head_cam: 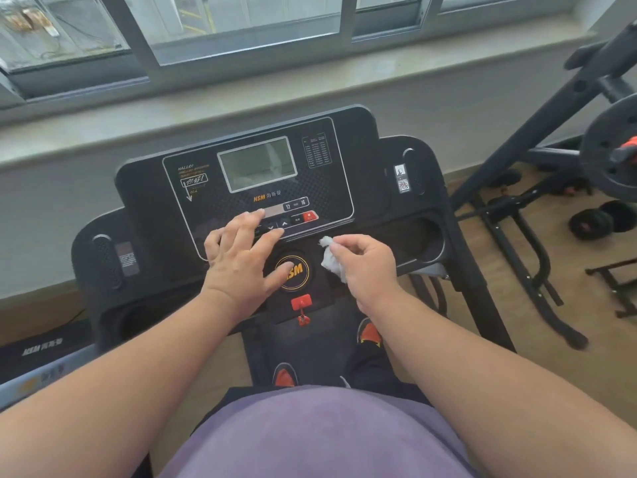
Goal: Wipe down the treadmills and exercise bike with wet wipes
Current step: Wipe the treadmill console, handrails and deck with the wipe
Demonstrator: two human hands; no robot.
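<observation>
Currently our left hand (241,260) lies flat, fingers spread, on the treadmill console (255,201), over the button row and round HSM badge (294,270). Just right, our right hand (365,267) pinches a crumpled white wet wipe (330,258) above the console; dumbbells (601,219) far right.

right hand (365,267) pinches wipe (331,259) above console (362,160).

One treadmill console (262,188), one wet wipe (331,260), two hands, two orange shoes, one red safety key (301,303).
</observation>
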